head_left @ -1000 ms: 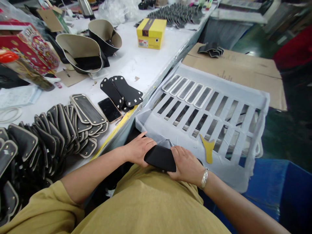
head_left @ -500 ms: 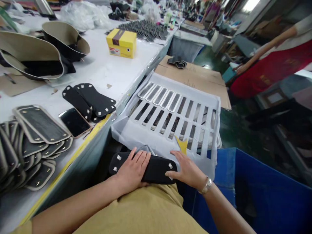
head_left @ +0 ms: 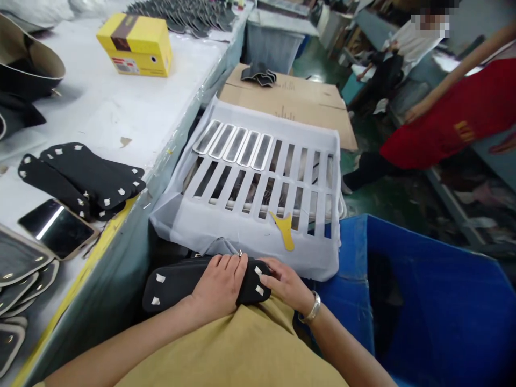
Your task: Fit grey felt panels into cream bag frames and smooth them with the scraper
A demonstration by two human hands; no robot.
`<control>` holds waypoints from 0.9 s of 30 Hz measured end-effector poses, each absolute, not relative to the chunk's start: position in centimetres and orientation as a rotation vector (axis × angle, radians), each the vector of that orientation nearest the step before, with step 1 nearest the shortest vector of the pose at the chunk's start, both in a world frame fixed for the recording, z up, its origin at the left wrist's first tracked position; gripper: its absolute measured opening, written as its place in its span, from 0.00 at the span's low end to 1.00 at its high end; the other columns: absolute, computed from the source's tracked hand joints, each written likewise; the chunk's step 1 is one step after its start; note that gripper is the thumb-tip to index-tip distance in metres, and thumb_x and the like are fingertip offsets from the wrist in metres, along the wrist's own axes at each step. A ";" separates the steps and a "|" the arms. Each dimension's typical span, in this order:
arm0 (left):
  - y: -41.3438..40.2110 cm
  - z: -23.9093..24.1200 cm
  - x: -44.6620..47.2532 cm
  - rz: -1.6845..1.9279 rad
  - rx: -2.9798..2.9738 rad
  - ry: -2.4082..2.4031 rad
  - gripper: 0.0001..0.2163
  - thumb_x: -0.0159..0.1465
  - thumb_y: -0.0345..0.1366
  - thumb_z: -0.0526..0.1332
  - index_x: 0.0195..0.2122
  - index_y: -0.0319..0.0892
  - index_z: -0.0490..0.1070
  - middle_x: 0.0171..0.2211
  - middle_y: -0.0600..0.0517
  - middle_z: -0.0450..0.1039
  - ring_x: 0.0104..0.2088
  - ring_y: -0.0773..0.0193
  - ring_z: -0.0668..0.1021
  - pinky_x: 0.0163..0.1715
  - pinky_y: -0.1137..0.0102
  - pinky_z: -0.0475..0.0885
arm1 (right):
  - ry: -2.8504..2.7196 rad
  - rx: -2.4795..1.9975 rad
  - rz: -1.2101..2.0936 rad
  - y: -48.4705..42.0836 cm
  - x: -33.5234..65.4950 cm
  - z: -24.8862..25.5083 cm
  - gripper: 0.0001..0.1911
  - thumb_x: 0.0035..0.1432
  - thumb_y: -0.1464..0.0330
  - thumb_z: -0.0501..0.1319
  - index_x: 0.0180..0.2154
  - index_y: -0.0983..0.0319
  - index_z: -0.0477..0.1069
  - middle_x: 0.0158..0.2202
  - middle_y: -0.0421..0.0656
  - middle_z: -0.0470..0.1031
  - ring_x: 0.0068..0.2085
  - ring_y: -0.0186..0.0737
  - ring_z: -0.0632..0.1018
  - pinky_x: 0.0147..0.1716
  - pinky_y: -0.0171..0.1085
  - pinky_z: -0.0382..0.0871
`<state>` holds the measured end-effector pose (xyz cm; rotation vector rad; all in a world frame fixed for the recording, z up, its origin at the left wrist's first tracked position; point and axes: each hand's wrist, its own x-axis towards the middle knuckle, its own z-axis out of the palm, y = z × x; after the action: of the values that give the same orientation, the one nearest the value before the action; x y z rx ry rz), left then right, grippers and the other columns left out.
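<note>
The hands are drawn closer together than half a second ago, and the black padded piece (head_left: 173,280) is shifted leftward across the lap. The left hand (head_left: 217,287) is laid flat on it, fingers (head_left: 230,266) stretched open. The right hand (head_left: 286,284) is set at its right end; whether those fingers grip cannot be told. A white slotted tray (head_left: 250,236) is seen just beyond.

Slotted frame (head_left: 258,236) lies just ahead of padded piece (head_left: 173,279) on lap, table (head_left: 121,113) left bearing box (head_left: 135,45) and phone (head_left: 56,228), cardboard (head_left: 290,102) behind frame, bin (head_left: 423,301) right.
</note>
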<state>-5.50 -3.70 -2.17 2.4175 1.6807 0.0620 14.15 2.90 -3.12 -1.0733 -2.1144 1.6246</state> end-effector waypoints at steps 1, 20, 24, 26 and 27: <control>-3.6 -2.1 -5.4 0.051 2.418 1.687 0.24 0.58 0.32 0.49 0.57 0.30 0.58 0.40 0.39 0.68 0.39 0.51 0.68 0.40 0.58 0.63 | -2.126 -1.090 1.584 2.9 14.1 -3.1 0.17 0.58 0.62 0.56 0.48 0.61 0.67 0.44 0.44 0.72 0.45 0.39 0.72 0.48 0.40 0.64; -4.5 -1.4 -4.5 0.101 2.365 1.762 0.33 0.50 0.41 0.58 0.56 0.29 0.58 0.43 0.37 0.67 0.41 0.47 0.68 0.42 0.57 0.61 | -2.018 -1.152 1.425 -1.0 14.4 -3.9 0.21 0.56 0.68 0.54 0.52 0.64 0.60 0.51 0.50 0.67 0.51 0.43 0.68 0.53 0.47 0.61; -5.1 -1.5 -5.2 0.273 2.407 1.676 0.39 0.50 0.48 0.60 0.59 0.29 0.54 0.50 0.36 0.65 0.48 0.47 0.67 0.50 0.56 0.58 | -2.112 -1.139 1.297 -1.1 14.0 -4.2 0.19 0.59 0.68 0.50 0.53 0.63 0.59 0.51 0.50 0.67 0.52 0.43 0.68 0.54 0.48 0.60; -6.2 -1.6 -6.2 0.395 2.510 1.597 0.39 0.53 0.52 0.59 0.60 0.31 0.53 0.56 0.37 0.60 0.55 0.47 0.62 0.56 0.53 0.52 | -2.171 -1.174 1.195 -1.3 14.3 -4.0 0.20 0.60 0.67 0.50 0.53 0.62 0.59 0.51 0.50 0.68 0.52 0.44 0.69 0.52 0.48 0.63; -6.9 -1.7 -6.7 0.441 2.569 1.567 0.36 0.56 0.51 0.57 0.60 0.33 0.53 0.58 0.39 0.58 0.57 0.48 0.60 0.58 0.53 0.49 | -2.207 -1.213 1.074 -1.6 14.4 -3.8 0.20 0.60 0.66 0.50 0.54 0.62 0.58 0.52 0.50 0.67 0.52 0.45 0.69 0.52 0.49 0.64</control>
<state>-6.75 -6.93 -1.71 2.5693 1.5667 0.4410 14.45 -1.55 -3.78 -1.2130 -2.2072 1.0743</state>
